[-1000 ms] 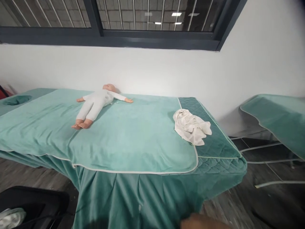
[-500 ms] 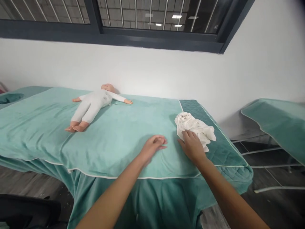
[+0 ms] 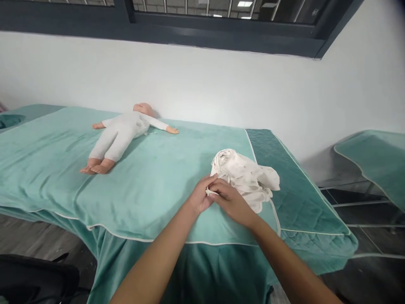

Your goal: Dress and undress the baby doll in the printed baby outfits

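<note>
A crumpled white cloth [image 3: 242, 171] with a faint small print lies in a bundle on the light green blanket [image 3: 171, 160]. My left hand [image 3: 202, 194] is closed at the near left end of the bundle. Against it, my right hand [image 3: 232, 202] pinches the same end, and a bit of white fabric shows between the fingers. Folds in the bundle hide the cloth's full shape. Farther left, a baby doll [image 3: 117, 135] in a white bodysuit rests on its back, arms spread and feet toward me.
The blanket covers a bed with a darker green quilted mattress [image 3: 303, 190] at its right end. Behind it stand a white wall [image 3: 202, 84] and a dark window frame [image 3: 221, 36]. At right is another green-covered bed [image 3: 376, 156]; a black object [image 3: 38, 278] sits lower left.
My right hand has moved left, drawing the cloth toward my left hand. The two hands now meet at its end. The view has tilted down slightly; the doll remains in place.
</note>
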